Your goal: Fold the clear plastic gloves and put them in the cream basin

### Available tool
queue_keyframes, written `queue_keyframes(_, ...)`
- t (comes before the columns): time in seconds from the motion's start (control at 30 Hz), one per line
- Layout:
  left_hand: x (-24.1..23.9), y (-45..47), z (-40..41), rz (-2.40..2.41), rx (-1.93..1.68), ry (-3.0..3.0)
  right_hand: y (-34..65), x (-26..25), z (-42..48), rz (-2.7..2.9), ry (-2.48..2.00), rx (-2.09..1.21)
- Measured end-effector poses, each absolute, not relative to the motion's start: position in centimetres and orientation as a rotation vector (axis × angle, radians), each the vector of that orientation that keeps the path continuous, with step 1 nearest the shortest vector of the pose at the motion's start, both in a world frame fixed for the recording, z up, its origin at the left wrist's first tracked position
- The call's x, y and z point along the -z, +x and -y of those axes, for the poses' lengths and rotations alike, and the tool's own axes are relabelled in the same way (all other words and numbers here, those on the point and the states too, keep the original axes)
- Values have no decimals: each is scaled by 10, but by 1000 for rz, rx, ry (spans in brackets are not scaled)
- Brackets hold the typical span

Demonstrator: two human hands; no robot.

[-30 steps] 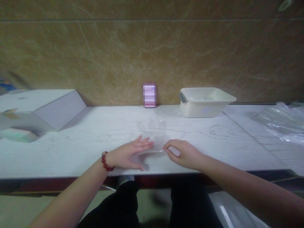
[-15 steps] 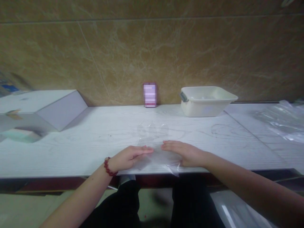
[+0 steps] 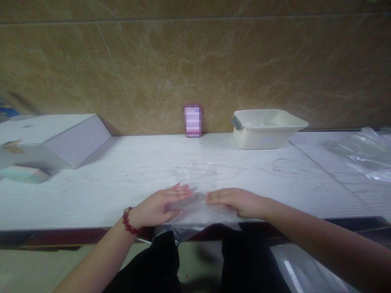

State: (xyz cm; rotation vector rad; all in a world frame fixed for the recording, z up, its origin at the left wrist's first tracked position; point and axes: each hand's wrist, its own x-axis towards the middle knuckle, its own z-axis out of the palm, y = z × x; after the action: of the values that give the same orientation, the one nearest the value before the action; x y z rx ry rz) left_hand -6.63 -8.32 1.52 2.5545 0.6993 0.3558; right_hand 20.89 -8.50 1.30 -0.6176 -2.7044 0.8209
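Note:
A clear plastic sheet or bag [image 3: 198, 211] lies on the white table in front of me, its near edge hanging over the table's front. My left hand [image 3: 161, 205], with a red bead bracelet on the wrist, rests on its left side, fingers stretched out and slightly spread. On the right side my right hand [image 3: 235, 199] lies flat on the same plastic, fingers extended toward the left. A small gap separates the fingertips of both hands. The plastic's far end, with several shiny folds, reaches past my fingers. Its exact kind is hard to make out.
A cream plastic tub [image 3: 259, 138] with a grey clip stands at the back right. A phone [image 3: 192, 121] leans against the tiled wall. At left are a white box [image 3: 79, 142] and a pale green item [image 3: 26, 174]. More clear plastic [image 3: 369, 154] lies at far right.
My left hand has shifted left and spread its fingers and thumb. The right hand has moved slightly nearer to me. The plastic's near edge now hangs further over the table's front.

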Motion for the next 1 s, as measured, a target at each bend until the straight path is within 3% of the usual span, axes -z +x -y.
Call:
queue_keyframes(0.73,-24,-66,86,-762,-365,2209,206,-32,101,2656,-708,-1028)
queue_keyframes(1.0,-18,-62,81,-994,-433,1899,201,-28,90,2305,-1042,-1239)
